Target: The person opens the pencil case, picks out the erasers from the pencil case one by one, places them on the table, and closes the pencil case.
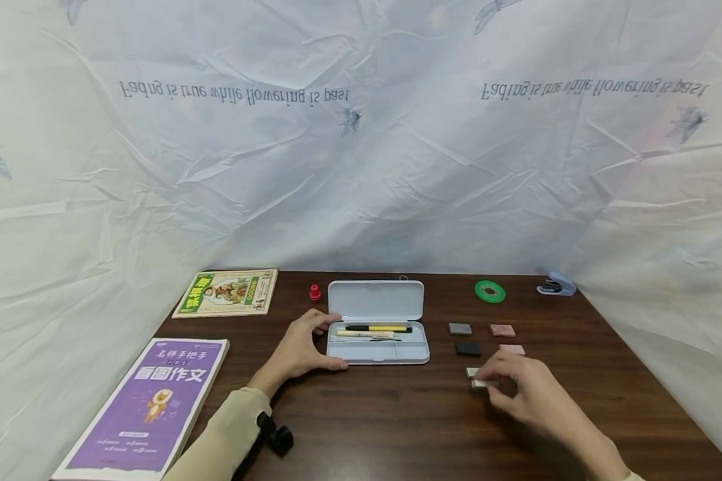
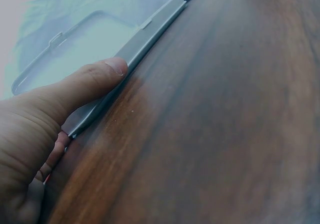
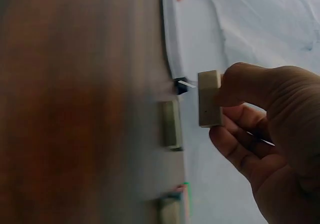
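Note:
A white pencil case lies with its lid raised on the dark wooden table. Inside are a yellow-and-black pen and other slim writing tools. My left hand grips the case's left end, its thumb along the front edge and fingers behind. To the right of the case, my right hand pinches a small cream block between thumb and fingers. Close beside it in the head view sits another cream block, partly behind my fingertips.
Beyond my right hand lie a grey block, a black block and two pink blocks. Farther back are a green disc and a blue stapler. At left are a purple book, a booklet and a red cap-like piece.

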`<action>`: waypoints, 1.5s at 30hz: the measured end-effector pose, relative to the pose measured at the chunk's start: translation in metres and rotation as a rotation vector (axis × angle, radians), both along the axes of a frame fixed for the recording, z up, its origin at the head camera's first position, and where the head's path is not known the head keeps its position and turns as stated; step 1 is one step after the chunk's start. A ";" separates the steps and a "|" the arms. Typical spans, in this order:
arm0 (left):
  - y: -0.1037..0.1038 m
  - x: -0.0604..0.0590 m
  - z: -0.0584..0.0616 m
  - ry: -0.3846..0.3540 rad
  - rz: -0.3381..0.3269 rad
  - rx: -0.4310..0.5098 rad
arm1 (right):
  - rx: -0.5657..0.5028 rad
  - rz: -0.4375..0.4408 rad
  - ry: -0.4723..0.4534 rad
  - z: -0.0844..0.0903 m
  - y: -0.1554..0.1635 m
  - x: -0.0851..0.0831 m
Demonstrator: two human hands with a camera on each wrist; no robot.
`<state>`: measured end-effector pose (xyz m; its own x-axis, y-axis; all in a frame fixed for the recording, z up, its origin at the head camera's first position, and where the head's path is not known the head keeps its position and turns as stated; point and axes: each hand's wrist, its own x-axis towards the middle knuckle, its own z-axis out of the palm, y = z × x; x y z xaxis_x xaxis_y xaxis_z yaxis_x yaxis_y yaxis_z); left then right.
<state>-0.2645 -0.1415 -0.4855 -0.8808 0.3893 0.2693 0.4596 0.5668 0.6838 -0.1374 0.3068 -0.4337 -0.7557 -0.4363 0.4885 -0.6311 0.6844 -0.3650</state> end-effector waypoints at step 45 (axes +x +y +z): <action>0.004 0.001 -0.001 -0.041 0.006 0.078 | -0.167 -0.007 -0.249 0.013 -0.053 -0.078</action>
